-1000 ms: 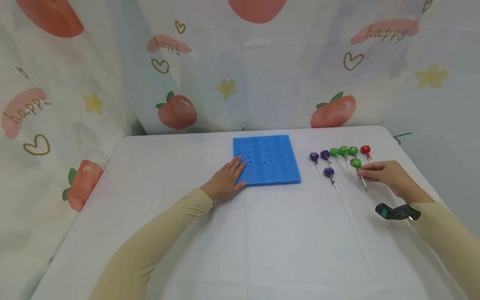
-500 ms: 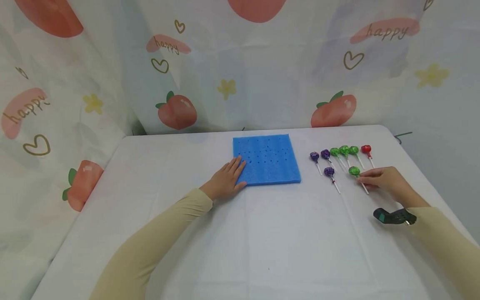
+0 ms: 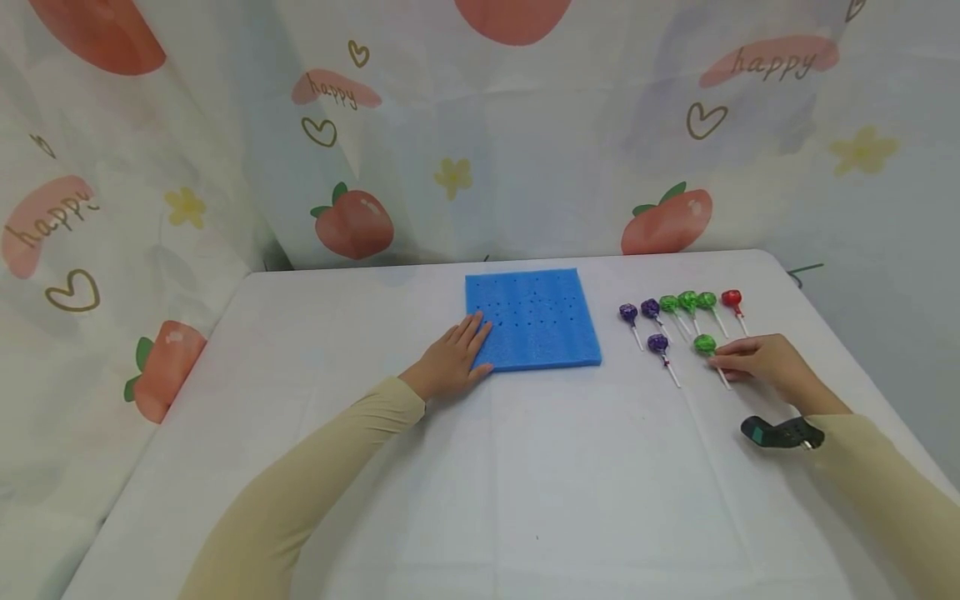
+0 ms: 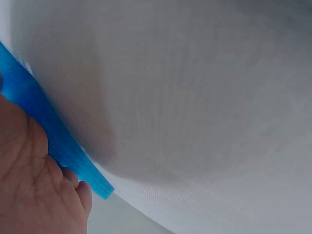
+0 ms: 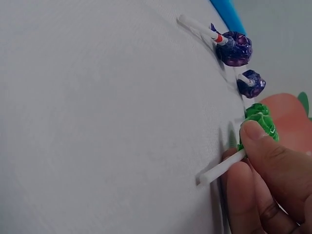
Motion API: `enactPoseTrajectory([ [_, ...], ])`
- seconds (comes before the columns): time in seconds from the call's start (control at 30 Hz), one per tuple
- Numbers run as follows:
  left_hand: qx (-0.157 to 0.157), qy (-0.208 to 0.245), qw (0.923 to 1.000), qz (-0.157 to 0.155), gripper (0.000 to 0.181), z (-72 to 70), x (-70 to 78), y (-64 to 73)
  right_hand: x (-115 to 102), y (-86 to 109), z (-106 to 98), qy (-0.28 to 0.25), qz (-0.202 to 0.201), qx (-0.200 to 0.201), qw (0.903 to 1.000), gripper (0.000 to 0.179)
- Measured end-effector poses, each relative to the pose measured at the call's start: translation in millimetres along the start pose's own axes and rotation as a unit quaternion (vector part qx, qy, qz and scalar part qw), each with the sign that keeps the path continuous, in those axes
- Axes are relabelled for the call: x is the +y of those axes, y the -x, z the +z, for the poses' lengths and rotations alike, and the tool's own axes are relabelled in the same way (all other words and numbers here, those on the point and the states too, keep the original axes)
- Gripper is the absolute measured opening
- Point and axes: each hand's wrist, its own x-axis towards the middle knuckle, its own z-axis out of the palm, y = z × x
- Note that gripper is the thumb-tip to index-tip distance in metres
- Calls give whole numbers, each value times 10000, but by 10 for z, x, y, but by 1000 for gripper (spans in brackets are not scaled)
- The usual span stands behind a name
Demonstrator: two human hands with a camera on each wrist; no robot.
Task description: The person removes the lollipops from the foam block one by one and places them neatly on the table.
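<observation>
My left hand (image 3: 450,358) rests with straight fingers on the left edge of a blue foam board (image 3: 538,340) dotted with small holes. The left wrist view catches the palm (image 4: 36,180) beside the board's edge (image 4: 73,146). With thumb and fingertips my right hand (image 3: 768,367) pinches a green-wrapped lollipop (image 3: 704,344) just below its candy head. Its white stick (image 5: 224,167) points back toward me, close over the tablecloth. Just left of it lies a purple lollipop (image 3: 657,343), and another purple head (image 5: 251,84) shows in the right wrist view.
Behind the held lollipop, a row lies on the white table (image 3: 525,483): two purple ones, including the leftmost lollipop (image 3: 628,313), several green lollipops (image 3: 688,301) and a red lollipop (image 3: 732,298). A printed curtain (image 3: 540,167) hangs behind the table's back edge.
Holding the green lollipop, my right hand has drawn it a little toward me and slightly left, away from the back row. My left hand and the foam board have stayed put.
</observation>
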Motion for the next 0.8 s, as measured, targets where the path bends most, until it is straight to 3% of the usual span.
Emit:
enactPoseTrajectory([
  [0.4,61,27,9999,100,71,2,-5,10,-45,32,19,86,78,2,9999,73],
  [0.8,-53,-13,10000,-1,71,12,-10,-18,-100,75,12,266,-115,-86,9995,66],
])
